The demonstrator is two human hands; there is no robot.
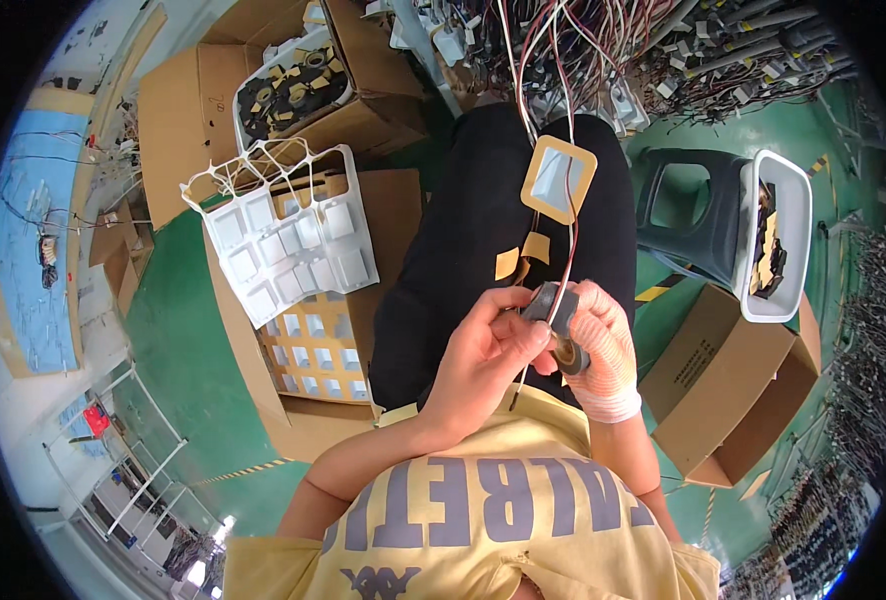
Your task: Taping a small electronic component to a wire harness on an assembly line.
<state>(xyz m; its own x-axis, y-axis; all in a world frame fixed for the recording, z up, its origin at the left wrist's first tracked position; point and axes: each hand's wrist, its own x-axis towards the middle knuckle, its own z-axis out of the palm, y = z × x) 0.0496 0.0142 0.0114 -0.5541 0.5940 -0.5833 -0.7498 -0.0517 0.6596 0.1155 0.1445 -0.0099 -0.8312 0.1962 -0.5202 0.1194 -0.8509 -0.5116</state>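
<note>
Over my lap, my left hand (493, 352) pinches a dark grey, soft-looking piece (551, 303) against a thin bundle of white and red wires (569, 250). Fingers of my right hand (601, 345), in a pale striped glove, close on the same piece from the other side. Under them shows a dark rounded part (571, 355), perhaps a roll of tape; the fingers partly cover it. Farther up the wires, a pale hollow part with a tan rectangular rim (560, 180) lies on my thigh. Small tan pieces (536, 247) rest between my legs.
At left, a white plastic tray (303, 245) with square pockets lies on an open carton (393, 230). Behind it, another carton (178, 150) holds dark pieces. A grey stool (698, 215) with a white bin (793, 240) and a carton (708, 375) stand right. Wire bundles (763, 60) fill the far side.
</note>
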